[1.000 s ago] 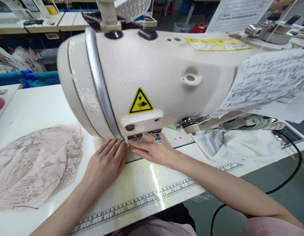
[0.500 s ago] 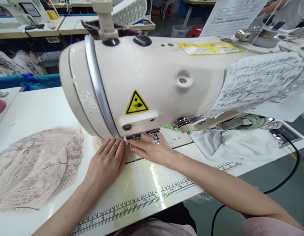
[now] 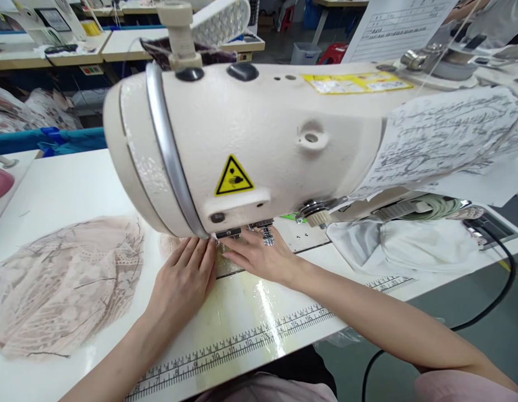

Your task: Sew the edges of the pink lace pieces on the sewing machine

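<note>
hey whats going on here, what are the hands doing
A person sits at a cream sewing machine. The left hand and right hand lie flat and open on the white table, fingertips meeting on a small lace piece right under the machine head. The needle itself is hidden. A pile of pale lace lies to the left and a white cloth to the right.

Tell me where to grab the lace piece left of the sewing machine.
Pinch the lace piece at its right edge, probably coming from the right, beside the left hand: it lies flat and limp, so only an edge offers purchase.
</note>
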A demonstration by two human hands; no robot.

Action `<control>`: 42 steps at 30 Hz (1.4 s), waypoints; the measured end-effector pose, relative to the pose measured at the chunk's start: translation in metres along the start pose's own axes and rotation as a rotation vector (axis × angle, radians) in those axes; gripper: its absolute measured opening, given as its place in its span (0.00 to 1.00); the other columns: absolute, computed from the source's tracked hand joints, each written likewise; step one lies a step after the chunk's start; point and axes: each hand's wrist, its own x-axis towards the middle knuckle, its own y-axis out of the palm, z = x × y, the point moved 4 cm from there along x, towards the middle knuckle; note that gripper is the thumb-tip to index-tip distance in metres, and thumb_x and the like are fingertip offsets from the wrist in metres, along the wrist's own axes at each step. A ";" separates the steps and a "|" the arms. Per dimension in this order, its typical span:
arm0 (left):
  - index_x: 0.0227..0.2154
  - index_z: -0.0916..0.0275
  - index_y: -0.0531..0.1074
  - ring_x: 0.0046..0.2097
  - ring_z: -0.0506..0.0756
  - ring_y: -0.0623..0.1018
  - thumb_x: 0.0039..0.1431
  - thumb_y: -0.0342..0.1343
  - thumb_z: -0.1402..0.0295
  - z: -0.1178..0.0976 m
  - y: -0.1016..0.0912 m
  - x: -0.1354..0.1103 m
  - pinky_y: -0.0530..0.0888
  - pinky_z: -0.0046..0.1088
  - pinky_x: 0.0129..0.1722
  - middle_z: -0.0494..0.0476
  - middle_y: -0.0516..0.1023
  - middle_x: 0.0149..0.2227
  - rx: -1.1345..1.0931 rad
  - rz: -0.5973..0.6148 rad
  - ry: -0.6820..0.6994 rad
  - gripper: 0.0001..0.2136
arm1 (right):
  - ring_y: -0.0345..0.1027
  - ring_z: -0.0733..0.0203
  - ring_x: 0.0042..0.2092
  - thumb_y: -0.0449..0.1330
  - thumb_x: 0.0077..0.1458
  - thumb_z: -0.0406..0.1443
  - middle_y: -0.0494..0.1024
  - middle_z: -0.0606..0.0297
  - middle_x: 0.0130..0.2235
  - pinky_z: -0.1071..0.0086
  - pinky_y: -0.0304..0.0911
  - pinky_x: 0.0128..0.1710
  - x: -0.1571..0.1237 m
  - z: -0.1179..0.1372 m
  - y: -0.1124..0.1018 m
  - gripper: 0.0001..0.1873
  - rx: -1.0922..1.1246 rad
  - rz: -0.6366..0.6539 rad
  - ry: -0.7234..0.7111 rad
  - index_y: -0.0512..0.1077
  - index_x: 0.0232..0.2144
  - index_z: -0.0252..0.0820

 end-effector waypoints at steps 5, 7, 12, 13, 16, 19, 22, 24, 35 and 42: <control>0.51 0.76 0.70 0.49 0.65 0.79 0.63 0.51 0.72 0.000 0.001 -0.001 0.75 0.45 0.51 0.72 0.78 0.49 -0.022 -0.001 -0.018 0.16 | 0.72 0.58 0.42 0.45 0.68 0.44 0.74 0.61 0.54 0.65 0.62 0.33 -0.001 0.002 0.002 0.21 0.017 -0.007 -0.030 0.67 0.57 0.49; 0.53 0.75 0.69 0.49 0.65 0.79 0.63 0.51 0.72 0.001 0.001 -0.001 0.75 0.45 0.51 0.72 0.78 0.49 -0.027 -0.006 -0.030 0.17 | 0.72 0.57 0.44 0.46 0.68 0.44 0.73 0.60 0.55 0.64 0.63 0.35 -0.002 0.001 0.003 0.21 0.027 -0.005 -0.029 0.67 0.58 0.49; 0.53 0.74 0.69 0.48 0.64 0.79 0.64 0.50 0.71 0.000 0.001 0.000 0.76 0.43 0.49 0.70 0.78 0.49 -0.004 -0.005 -0.011 0.17 | 0.71 0.56 0.45 0.48 0.67 0.43 0.75 0.58 0.52 0.63 0.64 0.38 -0.002 0.001 0.003 0.20 0.046 0.003 -0.009 0.67 0.58 0.48; 0.52 0.75 0.69 0.48 0.64 0.79 0.64 0.50 0.71 0.000 0.000 0.000 0.76 0.43 0.49 0.71 0.78 0.49 -0.001 -0.005 -0.010 0.17 | 0.71 0.56 0.45 0.48 0.68 0.43 0.75 0.58 0.52 0.62 0.64 0.39 -0.002 0.001 0.003 0.20 0.045 0.004 -0.004 0.67 0.57 0.48; 0.51 0.76 0.70 0.48 0.64 0.79 0.63 0.51 0.71 0.000 0.000 0.001 0.76 0.43 0.50 0.71 0.78 0.49 0.008 -0.004 -0.016 0.17 | 0.71 0.55 0.45 0.46 0.68 0.44 0.76 0.57 0.52 0.62 0.63 0.39 -0.001 0.001 0.001 0.21 0.034 0.005 0.003 0.67 0.58 0.47; 0.51 0.76 0.70 0.47 0.65 0.79 0.63 0.52 0.70 0.000 0.000 0.002 0.75 0.44 0.50 0.71 0.79 0.48 0.021 -0.006 -0.024 0.17 | 0.72 0.56 0.43 0.45 0.69 0.44 0.76 0.56 0.51 0.61 0.64 0.40 0.000 0.001 -0.001 0.22 0.003 -0.002 0.002 0.66 0.58 0.47; 0.51 0.77 0.70 0.46 0.65 0.79 0.63 0.52 0.70 0.000 0.001 0.002 0.74 0.45 0.51 0.71 0.79 0.47 0.030 -0.002 -0.044 0.18 | 0.73 0.58 0.40 0.43 0.69 0.44 0.78 0.57 0.50 0.62 0.64 0.39 0.001 0.002 -0.004 0.22 -0.047 -0.023 -0.003 0.66 0.58 0.46; 0.52 0.77 0.69 0.47 0.65 0.79 0.63 0.51 0.69 0.000 0.002 0.001 0.74 0.46 0.52 0.71 0.78 0.48 0.029 0.020 -0.074 0.18 | 0.73 0.59 0.37 0.44 0.69 0.44 0.78 0.58 0.49 0.63 0.63 0.38 0.002 0.001 -0.004 0.22 -0.063 -0.037 0.006 0.67 0.58 0.47; 0.56 0.67 0.66 0.59 0.63 0.72 0.65 0.49 0.72 0.015 -0.032 -0.008 0.69 0.42 0.58 0.62 0.73 0.57 0.188 0.169 -0.183 0.18 | 0.73 0.60 0.36 0.51 0.67 0.40 0.81 0.63 0.46 0.60 0.58 0.48 -0.005 -0.002 -0.005 0.16 0.126 -0.213 -0.078 0.76 0.48 0.43; 0.49 0.67 0.65 0.54 0.65 0.75 0.61 0.55 0.56 0.048 -0.086 -0.098 0.77 0.41 0.45 0.70 0.70 0.58 0.200 0.209 -0.782 0.21 | 0.73 0.60 0.32 0.47 0.68 0.36 0.81 0.65 0.44 0.58 0.56 0.46 -0.007 -0.004 -0.013 0.16 0.155 -0.277 -0.149 0.76 0.44 0.44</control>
